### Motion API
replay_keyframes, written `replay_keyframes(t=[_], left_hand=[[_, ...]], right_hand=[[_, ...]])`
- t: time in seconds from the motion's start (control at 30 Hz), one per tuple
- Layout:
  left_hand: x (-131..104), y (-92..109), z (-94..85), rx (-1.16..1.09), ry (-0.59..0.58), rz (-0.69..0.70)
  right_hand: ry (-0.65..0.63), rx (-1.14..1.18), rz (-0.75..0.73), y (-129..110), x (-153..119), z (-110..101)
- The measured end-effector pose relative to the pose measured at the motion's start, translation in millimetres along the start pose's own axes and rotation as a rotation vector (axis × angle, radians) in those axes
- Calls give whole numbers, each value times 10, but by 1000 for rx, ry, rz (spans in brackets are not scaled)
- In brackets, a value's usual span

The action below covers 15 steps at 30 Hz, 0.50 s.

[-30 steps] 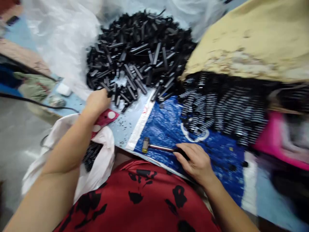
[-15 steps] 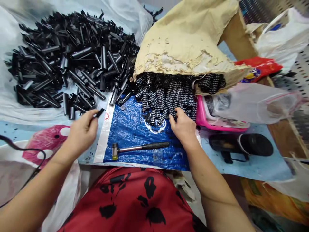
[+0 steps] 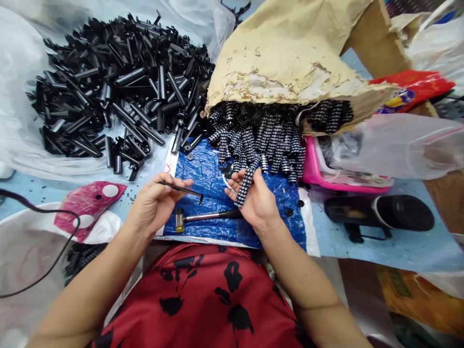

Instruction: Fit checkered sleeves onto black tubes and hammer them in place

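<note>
My left hand (image 3: 151,205) pinches a thin black plastic piece (image 3: 186,189) with a small hooked end pointing right. In my right hand (image 3: 264,202) lies a black tube with a white speckled pattern (image 3: 245,186), tilted between thumb and fingers. The two held pieces are apart, above a blue plastic sheet (image 3: 206,179). Just behind my right hand is a pile of similar patterned tubes (image 3: 271,137), spilling out of a torn yellowish sack (image 3: 282,53). A hammer (image 3: 203,216) lies on the sheet below, its handle end hidden by my right hand.
A large heap of black plastic pieces (image 3: 119,87) fills the back left on clear plastic. At right stand a pink tray (image 3: 312,166) and a black bottle (image 3: 402,212) on its side. A pink packet (image 3: 89,208) and a black cable (image 3: 39,209) are at left.
My right hand has taken a patterned tube from the pile and drawn it toward me. My left hand has moved right and slightly nearer with the black piece. The view has shifted slightly.
</note>
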<state>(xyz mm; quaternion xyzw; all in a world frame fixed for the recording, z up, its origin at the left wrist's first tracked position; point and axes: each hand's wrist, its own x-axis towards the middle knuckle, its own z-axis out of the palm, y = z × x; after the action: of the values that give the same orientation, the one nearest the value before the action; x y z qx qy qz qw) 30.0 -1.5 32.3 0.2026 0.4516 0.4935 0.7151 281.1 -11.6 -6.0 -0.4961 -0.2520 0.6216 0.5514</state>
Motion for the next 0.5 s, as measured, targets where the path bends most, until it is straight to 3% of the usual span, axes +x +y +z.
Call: replay_keyframes(t=[0.07,0.13,0.27,0.4,0.5], left_hand=[[-35,-43,28,-70,-1,-65],[-59,-78,30,-103,70,-90],[-83,-157,89,-122,170,-167],[-127,-254,161,-66,73,-228],[-175,-292,117,8,-24,-328]], right_hand=[[-52,129,143,34,-70,156],[-66,165,220,68,-150,244],[-79,138,244,160,-272,343],[-66,119,176,192,-338,391],[-57,109,183,177,-370,359]])
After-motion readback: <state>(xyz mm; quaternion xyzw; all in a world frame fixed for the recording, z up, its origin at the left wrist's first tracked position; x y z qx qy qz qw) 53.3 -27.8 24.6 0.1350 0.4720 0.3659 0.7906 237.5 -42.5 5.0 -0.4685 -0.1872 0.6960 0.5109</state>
